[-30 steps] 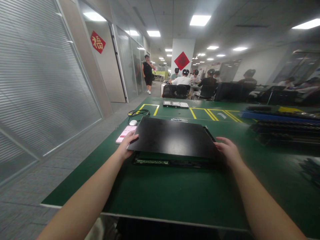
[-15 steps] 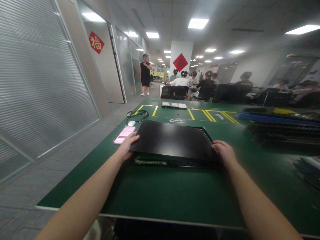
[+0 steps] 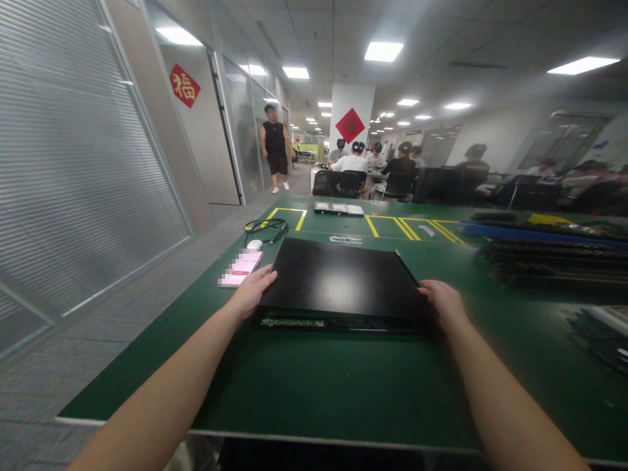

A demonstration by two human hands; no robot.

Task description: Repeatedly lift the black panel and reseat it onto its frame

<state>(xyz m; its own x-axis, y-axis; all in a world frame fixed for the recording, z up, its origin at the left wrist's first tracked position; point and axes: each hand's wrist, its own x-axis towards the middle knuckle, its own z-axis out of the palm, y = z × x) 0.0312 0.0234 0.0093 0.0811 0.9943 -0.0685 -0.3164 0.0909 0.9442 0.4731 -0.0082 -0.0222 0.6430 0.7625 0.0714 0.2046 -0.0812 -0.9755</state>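
Between my hands is a flat black screen panel (image 3: 346, 275), its surface catching a dull reflection. My left hand (image 3: 254, 291) pinches its left edge, thumb on top. At the right edge my right hand (image 3: 444, 302) grips it with curled fingers. Under the panel lies a dark frame (image 3: 370, 324) on the green table, its near side showing. A green circuit board strip (image 3: 292, 322) is visible along that near side. The rest of the frame is hidden by the panel, and I cannot tell whether the two touch.
Left of the panel lie a phone (image 3: 241, 268), a white mouse (image 3: 254, 244) and a coiled black cable (image 3: 267, 227). Small boxed parts (image 3: 338, 209) sit farther back. Stacked dark panels (image 3: 559, 258) and a blue tray (image 3: 540, 232) occupy the right. A person (image 3: 276, 147) walks beyond the table.
The panel has shifted over the frame, covering the gap that showed at its right side. Both hands keep their grip. The person in the background has come closer.
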